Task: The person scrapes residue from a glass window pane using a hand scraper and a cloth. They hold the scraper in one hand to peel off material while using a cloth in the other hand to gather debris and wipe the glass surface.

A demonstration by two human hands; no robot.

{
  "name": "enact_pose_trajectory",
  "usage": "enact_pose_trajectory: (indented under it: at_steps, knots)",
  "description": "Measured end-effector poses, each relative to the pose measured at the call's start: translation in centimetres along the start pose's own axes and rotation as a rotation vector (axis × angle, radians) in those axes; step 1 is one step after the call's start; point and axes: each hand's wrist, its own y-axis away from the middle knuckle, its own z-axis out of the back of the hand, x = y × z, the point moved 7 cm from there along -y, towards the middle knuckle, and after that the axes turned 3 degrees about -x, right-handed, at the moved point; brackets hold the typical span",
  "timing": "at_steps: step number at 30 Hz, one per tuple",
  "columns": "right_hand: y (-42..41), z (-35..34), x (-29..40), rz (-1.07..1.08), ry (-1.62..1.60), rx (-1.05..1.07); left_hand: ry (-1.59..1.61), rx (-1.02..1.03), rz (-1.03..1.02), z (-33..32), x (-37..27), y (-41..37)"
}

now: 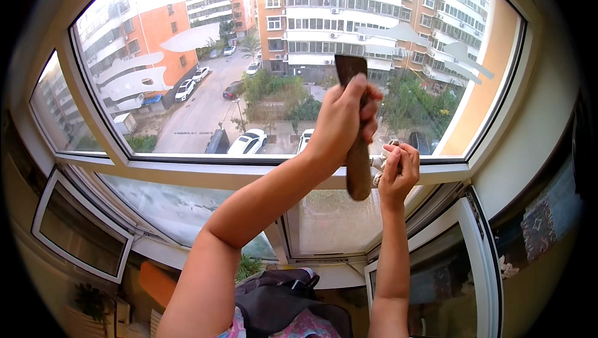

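My left hand point(343, 116) grips a putty knife point(359, 177) in front of the large window pane point(205, 118). Its dark, flat blade points up above the fist, and the worn brown handle sticks out below. Lower and to the right, my right hand point(399, 170) pinches a small whitish item point(377, 170), partly hidden by the fingers; cord or soft lumps, I cannot tell which. That hand is in front of the window's lower rail. Whitish patches point(194, 38) mark the glass at left, with similar patches point(397, 33) at upper right.
An opened casement sash point(84, 226) tilts inward at lower left, and another opened sash point(481, 263) stands at lower right. Below are a green plant point(247, 267) and an orange object point(156, 284). Outside lie parked cars point(247, 142) and apartment blocks point(327, 25).
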Motion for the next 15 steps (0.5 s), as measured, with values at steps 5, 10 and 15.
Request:
enact_pose_trajectory:
  at_steps: [5, 10, 15]
  knots:
    - [-0.1, 0.1, 0.0, -0.015, 0.022, 0.012, -0.02, 0.009, -0.028, 0.0, 0.2, -0.5]
    - [0.3, 0.0, -0.5, -0.055, 0.016, 0.024, 0.025, 0.001, -0.032, -1.2, -0.2, -0.3]
    - [0.2, 0.2, -0.2, -0.025, 0.031, 0.013, -0.017, -0.028, 0.038, 0.6, 1.2, 0.6]
